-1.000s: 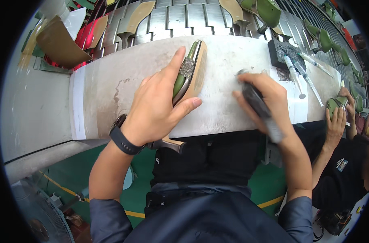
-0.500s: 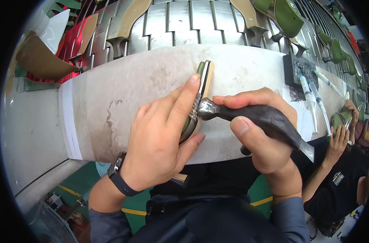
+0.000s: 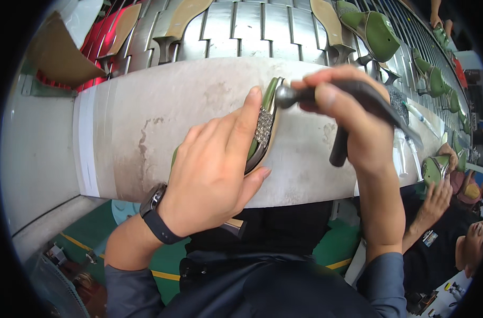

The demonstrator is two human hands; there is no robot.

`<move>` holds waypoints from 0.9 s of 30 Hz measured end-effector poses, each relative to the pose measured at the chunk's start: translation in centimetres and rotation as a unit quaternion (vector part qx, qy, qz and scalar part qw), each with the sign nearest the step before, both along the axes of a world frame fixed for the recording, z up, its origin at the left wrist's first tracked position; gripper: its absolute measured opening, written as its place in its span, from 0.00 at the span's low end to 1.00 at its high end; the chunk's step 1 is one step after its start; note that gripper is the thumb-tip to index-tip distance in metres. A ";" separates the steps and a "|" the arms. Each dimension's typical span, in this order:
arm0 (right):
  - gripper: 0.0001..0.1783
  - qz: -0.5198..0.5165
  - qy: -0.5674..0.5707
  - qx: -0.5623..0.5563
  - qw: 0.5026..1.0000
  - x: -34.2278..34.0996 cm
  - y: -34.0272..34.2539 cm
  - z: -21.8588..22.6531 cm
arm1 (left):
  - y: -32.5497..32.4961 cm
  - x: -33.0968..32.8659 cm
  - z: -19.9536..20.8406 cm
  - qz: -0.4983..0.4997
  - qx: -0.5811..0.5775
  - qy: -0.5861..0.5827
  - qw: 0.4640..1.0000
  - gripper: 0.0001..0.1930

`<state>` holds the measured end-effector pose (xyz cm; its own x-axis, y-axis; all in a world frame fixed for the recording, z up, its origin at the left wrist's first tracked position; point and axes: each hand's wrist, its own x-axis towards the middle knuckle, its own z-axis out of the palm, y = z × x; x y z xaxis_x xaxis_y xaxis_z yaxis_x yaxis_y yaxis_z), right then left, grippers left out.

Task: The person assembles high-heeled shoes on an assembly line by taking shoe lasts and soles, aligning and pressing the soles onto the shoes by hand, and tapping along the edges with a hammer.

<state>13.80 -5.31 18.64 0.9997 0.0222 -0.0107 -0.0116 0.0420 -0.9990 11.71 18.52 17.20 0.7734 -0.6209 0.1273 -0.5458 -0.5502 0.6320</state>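
A green shoe with a glittery band lies on its side on the pale work table. Its tan sole edge faces right, and its heel sticks out beyond the table's near edge. My left hand presses over the shoe, fingers along its upper and thumb on the near side, covering much of it. In my right hand is a shoemaker's hammer, gripped around its dark head. The hammer's round metal face is by the sole edge near the shoe's far end; I cannot tell whether it touches. Its short handle points down below my palm.
The work table has a taped left edge. Beyond it, a slatted metal conveyor carries tan soles and green shoes. Syringes lie at the right. A co-worker's hands hold another green shoe there.
My right hand has moved the hammer up along the sole edge, from the shoe's middle toward its far end. The left hand still holds the shoe, now showing more of the glittery band.
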 end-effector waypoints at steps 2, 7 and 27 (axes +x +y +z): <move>0.12 0.071 -0.063 -0.070 0.993 -2.0 0.4 0.3 | 0.3 -0.3 -0.3 0.017 0.006 0.012 1.000 0.53; 0.13 0.089 -0.039 -0.165 0.982 -4.7 1.5 2.8 | 0.2 -0.4 -0.5 0.014 -0.022 -0.027 0.999 0.53; 0.16 -0.044 -0.147 -0.188 0.970 -9.3 4.7 0.1 | 5.6 1.4 -3.2 -0.043 -0.082 -0.015 0.996 0.31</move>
<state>4.51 -0.65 18.77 0.9586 -0.0129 0.2846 0.2636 -0.3389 -0.9032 13.13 24.07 13.99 0.7122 -0.6540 0.2552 -0.6066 -0.3903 0.6926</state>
